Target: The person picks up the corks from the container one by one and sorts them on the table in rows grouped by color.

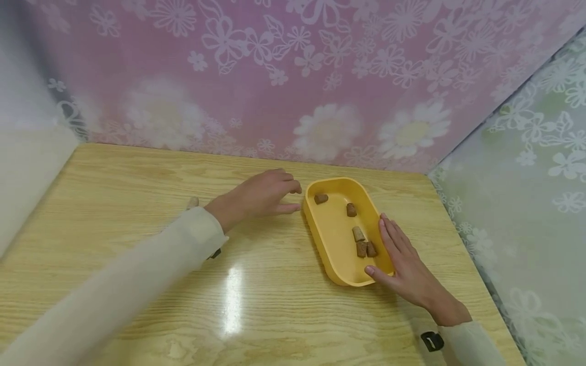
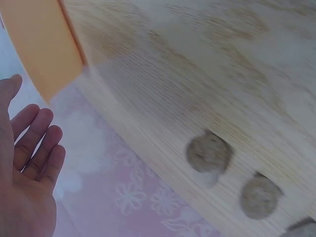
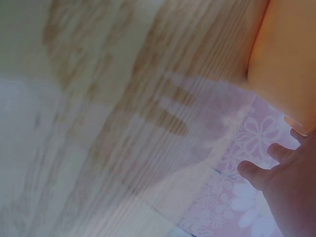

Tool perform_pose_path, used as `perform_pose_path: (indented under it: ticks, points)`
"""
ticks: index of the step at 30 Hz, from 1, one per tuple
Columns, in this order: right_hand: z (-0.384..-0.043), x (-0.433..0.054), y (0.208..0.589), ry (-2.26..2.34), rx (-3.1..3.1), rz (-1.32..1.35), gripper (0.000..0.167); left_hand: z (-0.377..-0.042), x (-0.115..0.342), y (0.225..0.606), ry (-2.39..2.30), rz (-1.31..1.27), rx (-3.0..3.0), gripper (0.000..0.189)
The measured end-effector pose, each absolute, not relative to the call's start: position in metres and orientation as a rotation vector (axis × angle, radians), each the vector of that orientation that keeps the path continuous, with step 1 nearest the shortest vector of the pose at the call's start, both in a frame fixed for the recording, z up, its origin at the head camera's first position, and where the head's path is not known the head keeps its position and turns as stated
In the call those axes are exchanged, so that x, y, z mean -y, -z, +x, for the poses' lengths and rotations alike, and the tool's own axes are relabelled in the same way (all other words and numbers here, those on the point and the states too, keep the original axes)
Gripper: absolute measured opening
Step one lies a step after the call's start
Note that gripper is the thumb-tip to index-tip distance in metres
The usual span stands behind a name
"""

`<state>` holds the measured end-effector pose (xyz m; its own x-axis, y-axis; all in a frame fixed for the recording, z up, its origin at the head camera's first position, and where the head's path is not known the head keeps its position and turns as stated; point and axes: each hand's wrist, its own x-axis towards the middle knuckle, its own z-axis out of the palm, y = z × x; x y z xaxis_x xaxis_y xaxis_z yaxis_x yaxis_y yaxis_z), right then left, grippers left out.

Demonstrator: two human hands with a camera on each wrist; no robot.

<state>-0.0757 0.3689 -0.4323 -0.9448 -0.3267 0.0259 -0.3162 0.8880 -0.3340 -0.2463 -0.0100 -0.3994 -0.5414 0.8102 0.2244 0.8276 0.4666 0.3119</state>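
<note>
A yellow plastic tray (image 1: 322, 239) with rounded corners sits on the wooden table. Inside lie several small tapered cork stoppers, among them a brown cork (image 1: 351, 210) and a paler cork (image 1: 358, 234). Just off the tray's left rim is my left hand (image 1: 270, 195), its thumb and fingers apart with nothing between them. My right hand (image 1: 405, 269) rests against the tray's right side, fingers straight along the outside and thumb across the near corner. In the left wrist view, a round-ended cork (image 2: 210, 153) and another cork (image 2: 260, 197) stand on the table.
Behind my left forearm, a pale cork (image 1: 193, 202) partly shows on the table (image 1: 151, 173). A pink flowered wall covering (image 1: 256, 91) borders the table's far edge, and a green-white flowered one (image 1: 526, 203) borders the right. A pale surface (image 1: 32, 168) is at the left.
</note>
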Motion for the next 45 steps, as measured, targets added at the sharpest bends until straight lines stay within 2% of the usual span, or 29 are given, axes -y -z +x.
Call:
perform_pose_path:
  ticks: [19,25,45]
  points:
    - [-0.075,-0.369,0.433,0.539,-3.022,-0.5,0.108,-0.232,-0.047,0.387,0.567,-1.513,2.769,0.035]
    - [-0.076,-0.371,0.435,0.548,-3.029,-0.524,0.107,-0.226,-0.064,0.39,0.555,-1.534,2.809,0.046]
    - [-0.076,-0.368,0.432,0.53,-3.006,-0.473,0.109,-0.218,-0.11,0.407,0.528,-1.534,2.835,0.042]
